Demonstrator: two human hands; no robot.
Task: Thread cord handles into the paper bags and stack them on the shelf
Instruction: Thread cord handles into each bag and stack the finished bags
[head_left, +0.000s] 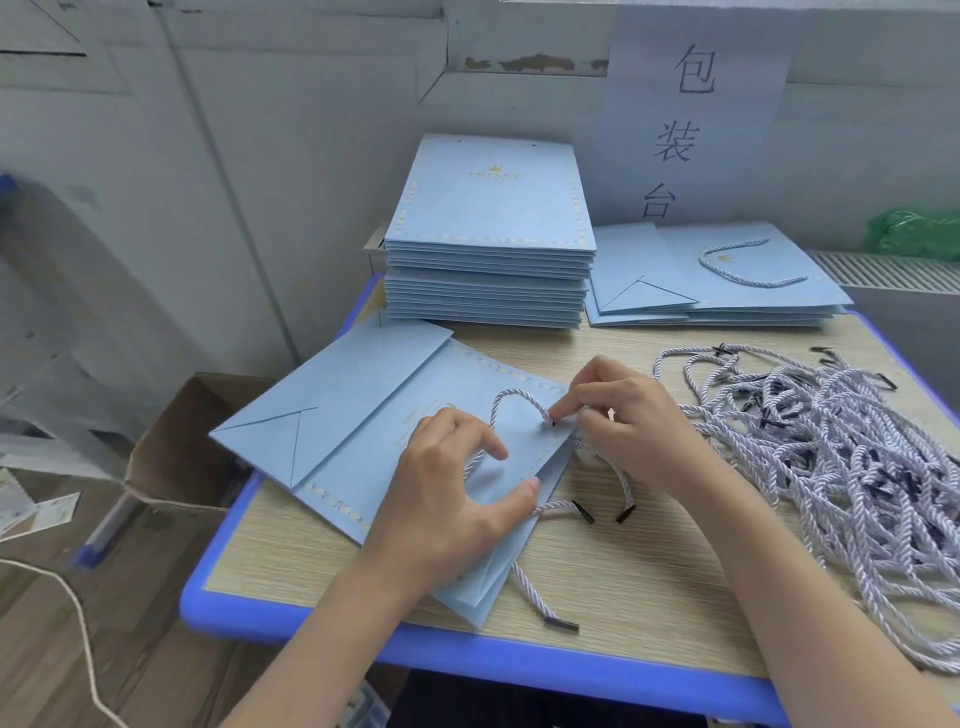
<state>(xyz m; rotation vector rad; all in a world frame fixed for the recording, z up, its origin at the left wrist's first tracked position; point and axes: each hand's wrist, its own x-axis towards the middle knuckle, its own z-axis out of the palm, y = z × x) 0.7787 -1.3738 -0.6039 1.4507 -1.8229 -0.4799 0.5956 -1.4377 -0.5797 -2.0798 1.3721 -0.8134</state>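
1. My right hand (631, 415) has its grip pinched on the end of a cord (511, 402), right at the bag's top edge, fingertip and thumb closed over the dark tip.
2. My left hand (457, 478) is released, gripping nothing: fingers spread and pressing flat on the bag (363, 410), thumb lying along the bag's open edge at 3 o'clock of the palm.
3. The cord arches up over the bag face between the two hands; one end disappears under my left fingers.
4. The bag lies flat and angled near the worktop's (649, 582) left front, its folded bottom pointing to 9 o'clock and its mouth toward my right hand.
5. Two more cord ends with black tips (584, 512) stick out from the mouth onto the worktop at 5 o'clock of the bag, and a third lies near the front edge.
6. A loose heap of cords (831, 447) sits at 3 o'clock of the hands, well apart from the bag.
7. At 12 o'clock stands a tall stack (491, 249) of flat bags without handles showing.
8. Just beside it, at 1 o'clock, is a lower pile (727, 291) whose top bag shows a cord handle.
9. A cardboard box (176, 457) sits below the worktop at 9 o'clock.
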